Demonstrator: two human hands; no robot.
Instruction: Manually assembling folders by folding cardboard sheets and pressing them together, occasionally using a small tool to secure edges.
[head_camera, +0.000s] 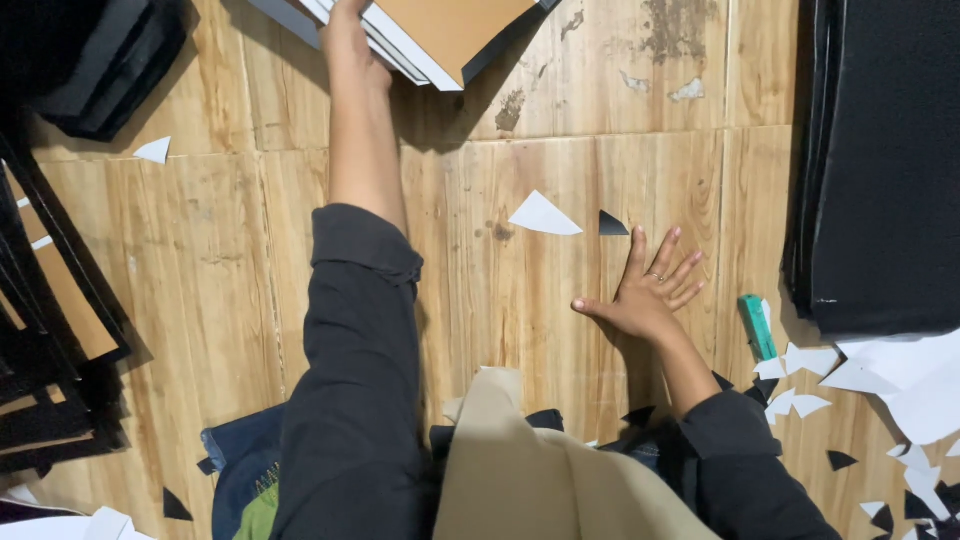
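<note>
1. While the left hand (347, 35) stretches far up the floor, its fingers lie on the stack of flat boards (430, 30) with tan faces and white and dark edges; whether they are curled round an edge or just pressing on top I cannot tell, since the fingertips run out of view.
2. That stack sits at the top of the view, tilted at an angle on the wood-pattern floor (200, 260).
3. Over to the right hand (645, 290): fingers spread wide, palm flat on the floor, holding nothing, propping the person up.
4. Just above those fingertips lie a white paper scrap (542, 216) and a small black scrap (612, 225), apart from the hand.
5. Right of the hand, a green cutter (757, 326) rests near a scatter of white offcuts (890, 385).
6. Beyond that, a pile of black sheets (880, 160) fills the right edge.
7. On the far left, more dark boards (50, 330) are stacked.
</note>
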